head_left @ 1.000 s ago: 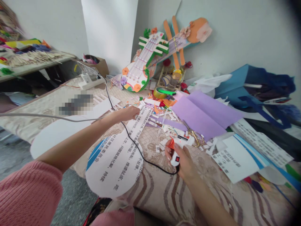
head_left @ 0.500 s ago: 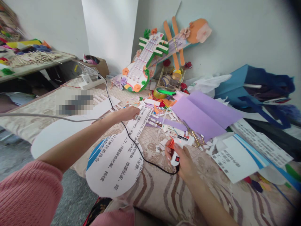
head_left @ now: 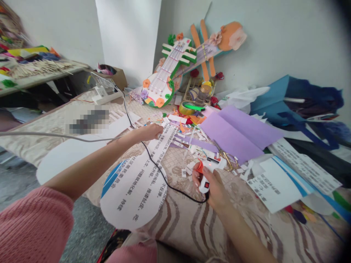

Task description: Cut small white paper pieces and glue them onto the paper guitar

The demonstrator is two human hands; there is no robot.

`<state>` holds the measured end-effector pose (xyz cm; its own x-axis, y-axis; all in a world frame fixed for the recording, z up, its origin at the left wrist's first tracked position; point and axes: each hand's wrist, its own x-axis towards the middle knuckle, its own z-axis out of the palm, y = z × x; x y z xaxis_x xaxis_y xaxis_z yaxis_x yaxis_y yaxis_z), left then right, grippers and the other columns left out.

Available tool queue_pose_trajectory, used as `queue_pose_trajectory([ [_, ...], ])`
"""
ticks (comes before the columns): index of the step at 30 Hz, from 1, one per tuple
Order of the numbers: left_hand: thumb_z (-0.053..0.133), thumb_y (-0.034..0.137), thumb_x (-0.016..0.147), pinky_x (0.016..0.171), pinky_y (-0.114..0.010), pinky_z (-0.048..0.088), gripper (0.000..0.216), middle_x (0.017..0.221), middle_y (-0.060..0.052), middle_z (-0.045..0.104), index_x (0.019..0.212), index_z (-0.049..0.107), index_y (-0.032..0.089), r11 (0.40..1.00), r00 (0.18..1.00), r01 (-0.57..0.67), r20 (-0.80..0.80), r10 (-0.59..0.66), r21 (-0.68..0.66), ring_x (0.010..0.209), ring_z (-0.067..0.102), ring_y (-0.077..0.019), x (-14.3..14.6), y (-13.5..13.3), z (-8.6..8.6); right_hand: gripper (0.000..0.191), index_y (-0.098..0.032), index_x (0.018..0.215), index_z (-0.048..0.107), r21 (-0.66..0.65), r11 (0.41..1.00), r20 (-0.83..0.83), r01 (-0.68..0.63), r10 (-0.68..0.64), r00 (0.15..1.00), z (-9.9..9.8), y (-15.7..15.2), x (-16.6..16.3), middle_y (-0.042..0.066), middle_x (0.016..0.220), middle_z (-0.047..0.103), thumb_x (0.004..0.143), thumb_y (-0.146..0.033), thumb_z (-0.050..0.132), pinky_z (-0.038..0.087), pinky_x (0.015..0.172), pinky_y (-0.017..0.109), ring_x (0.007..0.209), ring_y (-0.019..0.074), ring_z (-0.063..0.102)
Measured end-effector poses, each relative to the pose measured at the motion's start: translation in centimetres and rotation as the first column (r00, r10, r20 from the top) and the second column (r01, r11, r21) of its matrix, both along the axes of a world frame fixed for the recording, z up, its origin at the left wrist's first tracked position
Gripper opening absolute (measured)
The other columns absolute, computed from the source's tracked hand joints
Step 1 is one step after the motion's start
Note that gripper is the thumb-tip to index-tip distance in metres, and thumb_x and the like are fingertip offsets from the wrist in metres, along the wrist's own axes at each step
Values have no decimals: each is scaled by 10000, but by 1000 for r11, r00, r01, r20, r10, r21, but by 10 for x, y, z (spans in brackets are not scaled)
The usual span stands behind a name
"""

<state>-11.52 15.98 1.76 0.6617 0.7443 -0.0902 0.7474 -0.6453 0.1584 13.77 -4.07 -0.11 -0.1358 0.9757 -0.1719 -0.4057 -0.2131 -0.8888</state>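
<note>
My right hand (head_left: 211, 188) is wrapped round the handle of a white and orange hot glue gun (head_left: 208, 171), held just above the patterned cloth; its black cord (head_left: 161, 175) trails left across the table. My left hand (head_left: 149, 131) reaches forward with fingers closed, pressing on the narrow neck of a white guitar-shaped paper cutout with printed text (head_left: 134, 190). Whether it pinches anything is unclear. Small paper scraps (head_left: 188, 170) lie between the two hands.
Purple paper sheets (head_left: 236, 133) and gold scissors (head_left: 229, 159) lie right of the glue gun. A decorated paper guitar (head_left: 164, 76) leans on the back wall beside tape rolls (head_left: 188, 107). Printed sheets (head_left: 276, 186) and blue bags (head_left: 301, 98) crowd the right side. A power strip (head_left: 102, 96) sits far left.
</note>
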Motion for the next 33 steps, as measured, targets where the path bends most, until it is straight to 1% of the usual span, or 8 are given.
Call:
queue_pose_trajectory([
  [10, 564, 55, 748, 679, -238, 401, 126, 738, -12, 618, 802, 578, 168, 1000, 1000, -7, -8, 7, 0, 723, 576, -150, 0, 2, -2, 277, -189, 885, 628, 4, 1000, -10, -6, 6, 1000, -1, 0, 0, -37, 578, 492, 843, -463, 631, 396, 380, 182, 444, 78, 424],
  [15, 567, 59, 751, 680, -239, 397, 118, 750, -14, 626, 796, 574, 168, 1000, 1000, -3, -13, 3, -3, 729, 580, -152, 0, 0, -1, 274, -186, 932, 640, 13, 1000, -16, -13, 14, 1000, -3, 0, 1, -35, 592, 495, 852, -448, 628, 401, 392, 175, 454, 73, 434],
  [21, 557, 62, 766, 701, -242, 399, 130, 755, -14, 637, 833, 586, 169, 1000, 1000, -4, -16, 4, 2, 746, 584, -156, -1, 1, -4, 255, -193, 936, 647, 27, 1000, -12, -13, 13, 1000, -3, 0, 2, -33, 594, 500, 871, -437, 611, 402, 393, 169, 460, 74, 440],
  [33, 549, 61, 775, 732, -252, 411, 124, 863, -47, 668, 839, 588, 159, 1000, 999, -4, -38, 5, 24, 808, 605, -170, -1, 3, -7, 242, -190, 946, 650, 58, 998, -25, -28, 30, 999, -5, 0, 3, -32, 614, 496, 892, -418, 593, 413, 400, 169, 473, 71, 438],
])
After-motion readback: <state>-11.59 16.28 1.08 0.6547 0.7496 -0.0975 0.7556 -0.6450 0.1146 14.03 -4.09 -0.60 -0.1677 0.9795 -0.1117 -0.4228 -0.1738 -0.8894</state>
